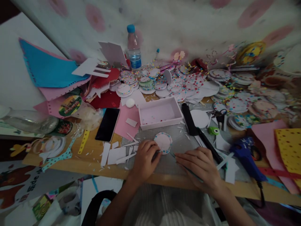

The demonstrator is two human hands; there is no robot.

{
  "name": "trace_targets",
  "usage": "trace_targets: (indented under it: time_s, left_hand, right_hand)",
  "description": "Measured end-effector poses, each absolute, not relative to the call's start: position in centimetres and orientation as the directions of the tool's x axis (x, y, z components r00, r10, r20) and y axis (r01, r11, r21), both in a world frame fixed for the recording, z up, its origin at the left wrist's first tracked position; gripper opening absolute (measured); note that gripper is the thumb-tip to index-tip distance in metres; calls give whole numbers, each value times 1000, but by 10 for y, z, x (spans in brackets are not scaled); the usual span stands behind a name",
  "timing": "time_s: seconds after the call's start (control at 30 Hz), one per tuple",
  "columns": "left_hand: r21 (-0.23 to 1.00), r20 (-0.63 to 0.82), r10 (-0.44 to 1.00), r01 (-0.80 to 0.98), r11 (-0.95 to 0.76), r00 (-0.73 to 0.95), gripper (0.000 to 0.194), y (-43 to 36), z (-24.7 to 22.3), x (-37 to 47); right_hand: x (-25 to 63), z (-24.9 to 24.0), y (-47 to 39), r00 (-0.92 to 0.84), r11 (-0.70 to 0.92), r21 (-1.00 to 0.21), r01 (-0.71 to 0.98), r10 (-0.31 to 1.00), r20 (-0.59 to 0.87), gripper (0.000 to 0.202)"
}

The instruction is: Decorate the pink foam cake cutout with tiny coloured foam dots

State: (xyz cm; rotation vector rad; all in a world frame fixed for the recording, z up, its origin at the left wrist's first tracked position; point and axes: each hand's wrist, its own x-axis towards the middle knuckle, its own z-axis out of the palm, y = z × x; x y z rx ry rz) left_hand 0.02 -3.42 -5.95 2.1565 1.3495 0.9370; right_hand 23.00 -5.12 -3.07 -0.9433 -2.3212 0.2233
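My left hand (146,158) has its thumb and fingers closed at the lower left edge of a small round paper disc (163,143). Blue and a few red dots run around the white disc's rim. Just right of the disc, my right hand (199,168) is closed around a thin teal tool (173,155), whose tip points toward the disc. Most of that tool is hidden by the fingers, so its exact kind does not show. Behind the disc stands an open pale pink box (161,126) with small coloured bits inside.
A phone (107,125) and paper strips (117,155) lie to the left. Right are a black-handled tool (189,119), scissors (220,116) and a blue glue gun (246,157). Piles of decorated paper discs (238,106) and a water bottle (134,50) line the back.
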Motion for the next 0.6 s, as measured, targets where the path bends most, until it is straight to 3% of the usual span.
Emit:
trace_targets:
  time_s: [0.4,0.6]
  left_hand:
    - [662,309,901,612,-434,305,3,-34,-58,0]
    - [661,303,901,612,-434,312,4,-34,-56,1]
  right_hand:
    - [223,-21,-45,-469,665,-443,601,742,478,31]
    - [212,-26,-43,-191,459,-655,600,877,441,17]
